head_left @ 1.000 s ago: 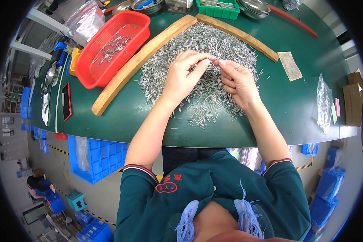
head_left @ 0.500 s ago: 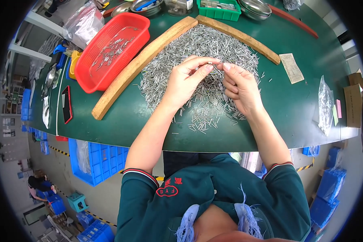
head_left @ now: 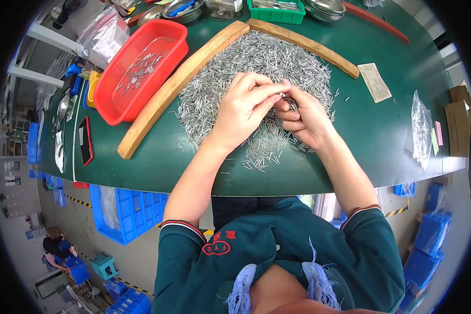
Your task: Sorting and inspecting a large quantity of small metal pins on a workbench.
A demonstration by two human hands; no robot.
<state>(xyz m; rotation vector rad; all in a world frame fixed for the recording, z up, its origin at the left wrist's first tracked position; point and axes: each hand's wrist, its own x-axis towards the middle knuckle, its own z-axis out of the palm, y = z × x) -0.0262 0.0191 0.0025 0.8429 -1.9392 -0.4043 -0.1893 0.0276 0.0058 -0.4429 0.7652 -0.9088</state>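
A wide heap of small silvery metal pins [head_left: 269,52] covers the middle of the green table [head_left: 188,175]. Over its near part my left hand [head_left: 240,110] and my right hand [head_left: 307,116] meet, fingertips touching. A small shiny metal pin [head_left: 282,94] shows at the pinched fingertips of my left hand. My right thumb and index finger close against the same spot, the other fingers curled in. Most of the pin is hidden by the fingers, and whether the right hand grips it too is hard to see.
Two wooden bars [head_left: 180,83] form a corner around the heap's far side. Left of them lies a red plastic basket [head_left: 103,99] with some pins, beside a phone [head_left: 86,141]. A green tray [head_left: 277,14] and metal bowls stand at the back. A paper slip [head_left: 374,82] and plastic bag [head_left: 420,131] lie right.
My hands have come closer together, the left one moving slightly right and its fingers now overlapping the right fingertips. The view has shifted slightly.
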